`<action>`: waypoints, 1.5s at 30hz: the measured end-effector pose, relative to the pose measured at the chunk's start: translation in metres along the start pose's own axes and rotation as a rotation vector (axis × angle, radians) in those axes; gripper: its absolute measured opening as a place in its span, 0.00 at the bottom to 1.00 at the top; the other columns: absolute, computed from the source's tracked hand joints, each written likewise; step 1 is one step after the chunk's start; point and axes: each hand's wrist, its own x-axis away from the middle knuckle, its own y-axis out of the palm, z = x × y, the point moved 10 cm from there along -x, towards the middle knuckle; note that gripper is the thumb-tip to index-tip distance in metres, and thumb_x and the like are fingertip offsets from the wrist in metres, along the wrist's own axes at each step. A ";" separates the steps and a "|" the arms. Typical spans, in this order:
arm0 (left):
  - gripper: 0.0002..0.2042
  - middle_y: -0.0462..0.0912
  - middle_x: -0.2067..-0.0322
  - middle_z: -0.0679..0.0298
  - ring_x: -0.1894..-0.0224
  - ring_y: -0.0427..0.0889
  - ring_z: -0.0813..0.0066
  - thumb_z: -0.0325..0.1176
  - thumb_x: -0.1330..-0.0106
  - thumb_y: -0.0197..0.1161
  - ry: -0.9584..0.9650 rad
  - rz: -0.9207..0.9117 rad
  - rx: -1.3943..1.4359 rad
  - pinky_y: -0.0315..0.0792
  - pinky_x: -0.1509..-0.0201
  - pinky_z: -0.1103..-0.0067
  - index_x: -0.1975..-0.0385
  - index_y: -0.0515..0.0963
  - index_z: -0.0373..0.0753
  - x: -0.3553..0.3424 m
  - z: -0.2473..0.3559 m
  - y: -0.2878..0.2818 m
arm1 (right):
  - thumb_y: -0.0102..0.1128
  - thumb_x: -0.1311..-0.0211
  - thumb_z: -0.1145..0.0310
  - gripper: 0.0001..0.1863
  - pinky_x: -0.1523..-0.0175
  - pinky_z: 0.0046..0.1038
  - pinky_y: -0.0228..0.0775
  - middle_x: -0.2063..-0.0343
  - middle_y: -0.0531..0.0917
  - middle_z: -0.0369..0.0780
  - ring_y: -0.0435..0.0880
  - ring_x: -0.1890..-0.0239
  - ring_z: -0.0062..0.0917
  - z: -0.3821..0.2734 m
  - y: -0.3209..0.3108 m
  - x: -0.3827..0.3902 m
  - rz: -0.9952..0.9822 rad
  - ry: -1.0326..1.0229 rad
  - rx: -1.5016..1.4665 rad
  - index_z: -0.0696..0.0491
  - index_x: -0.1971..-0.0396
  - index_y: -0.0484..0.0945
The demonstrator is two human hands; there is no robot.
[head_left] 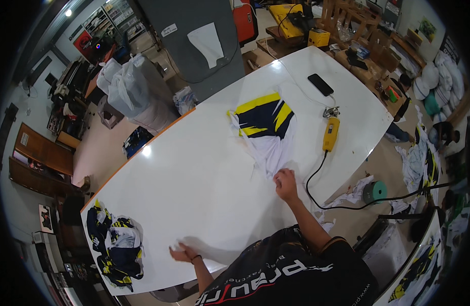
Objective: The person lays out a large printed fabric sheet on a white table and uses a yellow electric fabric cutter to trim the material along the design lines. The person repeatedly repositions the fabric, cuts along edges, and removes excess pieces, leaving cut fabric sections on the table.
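Black shirt [291, 275] fills the lower middle of the frame, the person's own chest, with both forearms reaching up from it onto the white table [194, 173]. Left hand [180, 252] lies low at the lower left of centre, palm down on the bare tabletop, fingers loosely spread and flat, holding nothing that I can make out. Right hand [285, 184] reaches further up, arm nearly straight, fingers curled together and pinching the near edge of the cloth [268, 132].

That cloth, a white piece with a navy and yellow printed panel, lies spread at centre frame, its far end toward the upper middle. It looks thin, soft and light, likely to slide easily on the glossy table and to wrinkle when dragged; a pinch at an edge or corner seems the best hold.

Just right of it rests a yellow cutter [331, 133], its black cord [316, 194] looping off the table edge. A phone [320, 84] lies beyond. Crumpled scraps [115, 245] sit at lower left.
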 end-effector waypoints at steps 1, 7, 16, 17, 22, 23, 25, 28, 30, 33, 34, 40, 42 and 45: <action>0.28 0.74 0.40 0.49 0.39 0.75 0.53 0.39 0.29 0.67 0.060 -0.082 0.288 0.73 0.35 0.61 0.34 0.70 0.34 0.012 0.026 0.018 | 0.61 0.46 0.78 0.07 0.54 0.43 0.70 0.64 0.81 0.43 0.77 0.59 0.45 -0.017 0.004 -0.001 -0.054 -0.078 -0.057 0.53 0.66 0.79; 0.26 0.80 0.44 0.55 0.41 0.80 0.62 0.45 0.26 0.63 -0.158 -1.334 0.632 0.76 0.39 0.69 0.35 0.72 0.34 0.152 0.191 0.136 | 0.60 0.27 0.70 0.05 0.55 0.29 0.76 0.64 0.84 0.39 0.80 0.63 0.23 -0.126 0.070 0.062 -0.923 0.053 -0.708 0.56 0.59 0.79; 0.38 0.79 0.39 0.51 0.37 0.79 0.62 0.42 0.41 0.74 0.158 -1.537 0.260 0.74 0.36 0.70 0.32 0.69 0.31 0.163 0.233 0.109 | 0.71 0.36 0.65 0.11 0.57 0.28 0.81 0.67 0.89 0.41 0.90 0.64 0.26 -0.069 0.030 -0.014 -0.340 0.290 -0.549 0.56 0.60 0.84; 0.37 0.80 0.40 0.52 0.38 0.79 0.62 0.41 0.41 0.74 0.137 -1.573 0.179 0.74 0.35 0.70 0.33 0.70 0.31 0.151 0.213 0.112 | 0.71 0.35 0.67 0.11 0.56 0.24 0.78 0.68 0.87 0.37 0.85 0.65 0.19 -0.050 0.034 -0.020 -0.282 0.370 -0.545 0.58 0.59 0.83; 0.31 0.86 0.49 0.60 0.47 0.84 0.67 0.43 0.41 0.76 0.120 -1.611 0.114 0.77 0.42 0.68 0.39 0.78 0.35 0.100 0.144 0.098 | 0.75 0.44 0.65 0.20 0.44 0.36 0.75 0.55 0.85 0.43 0.82 0.48 0.37 -0.067 0.079 -0.056 -0.320 -0.050 -0.232 0.53 0.52 0.83; 0.30 0.86 0.49 0.60 0.49 0.84 0.67 0.44 0.41 0.76 0.178 -1.571 0.141 0.78 0.44 0.67 0.40 0.78 0.36 0.088 0.139 0.088 | 0.77 0.48 0.62 0.24 0.38 0.41 0.71 0.51 0.83 0.44 0.78 0.42 0.42 -0.087 0.093 -0.056 -0.340 -0.212 -0.039 0.51 0.50 0.83; 0.36 0.86 0.51 0.60 0.51 0.84 0.65 0.54 0.45 0.78 0.050 -1.500 -0.086 0.77 0.46 0.67 0.41 0.80 0.36 0.063 0.102 0.075 | 0.79 0.54 0.58 0.31 0.32 0.43 0.63 0.46 0.81 0.44 0.72 0.37 0.44 -0.121 0.123 -0.052 -0.417 -0.380 0.011 0.48 0.47 0.82; 0.38 0.87 0.51 0.55 0.49 0.84 0.62 0.56 0.50 0.80 -0.083 -1.371 -0.134 0.77 0.44 0.67 0.43 0.82 0.36 0.027 0.044 0.056 | 0.76 0.52 0.62 0.24 0.36 0.43 0.65 0.53 0.84 0.42 0.77 0.43 0.40 -0.152 0.170 -0.032 -0.558 -0.489 0.016 0.48 0.53 0.84; 0.40 0.85 0.47 0.51 0.43 0.82 0.59 0.57 0.54 0.81 -0.111 -1.442 0.056 0.76 0.40 0.65 0.44 0.82 0.35 0.013 0.014 0.056 | 0.74 0.49 0.65 0.18 0.39 0.44 0.66 0.58 0.86 0.40 0.80 0.46 0.38 -0.144 0.208 -0.025 -0.744 -0.405 0.079 0.48 0.57 0.85; 0.35 0.89 0.56 0.54 0.55 0.87 0.57 0.60 0.54 0.79 0.089 -1.353 -0.222 0.79 0.47 0.66 0.57 0.88 0.33 -0.049 -0.035 0.068 | 0.68 0.43 0.68 0.08 0.49 0.46 0.72 0.69 0.86 0.41 0.84 0.59 0.38 -0.147 0.222 -0.021 -0.748 -0.459 -0.012 0.50 0.63 0.85; 0.37 0.89 0.55 0.51 0.55 0.87 0.56 0.65 0.52 0.75 0.184 -1.313 -0.309 0.79 0.48 0.64 0.57 0.88 0.32 -0.070 -0.038 0.078 | 0.65 0.40 0.65 0.09 0.49 0.46 0.74 0.68 0.87 0.44 0.85 0.58 0.42 -0.137 0.227 -0.023 -0.781 -0.351 -0.055 0.52 0.62 0.85; 0.16 0.86 0.54 0.51 0.51 0.84 0.51 0.39 0.36 0.68 0.418 -0.208 -0.031 0.78 0.45 0.63 0.52 0.83 0.38 -0.168 0.162 0.091 | 0.60 0.34 0.63 0.14 0.60 0.40 0.73 0.73 0.83 0.52 0.83 0.69 0.46 -0.058 0.180 -0.087 -0.384 0.111 -0.228 0.60 0.62 0.83; 0.19 0.81 0.49 0.48 0.44 0.79 0.49 0.32 0.37 0.69 0.654 -0.092 0.234 0.76 0.40 0.64 0.46 0.79 0.38 -0.127 0.256 0.085 | 0.59 0.33 0.63 0.14 0.63 0.38 0.71 0.77 0.81 0.51 0.79 0.74 0.40 -0.018 0.133 -0.109 -0.164 0.266 -0.279 0.62 0.64 0.82; 0.26 0.79 0.44 0.48 0.38 0.75 0.48 0.37 0.37 0.72 0.716 -0.708 0.543 0.70 0.34 0.64 0.40 0.75 0.38 -0.023 0.330 0.139 | 0.59 0.33 0.65 0.14 0.65 0.36 0.67 0.81 0.76 0.49 0.73 0.77 0.32 0.030 0.079 -0.112 -0.154 0.370 -0.139 0.64 0.67 0.79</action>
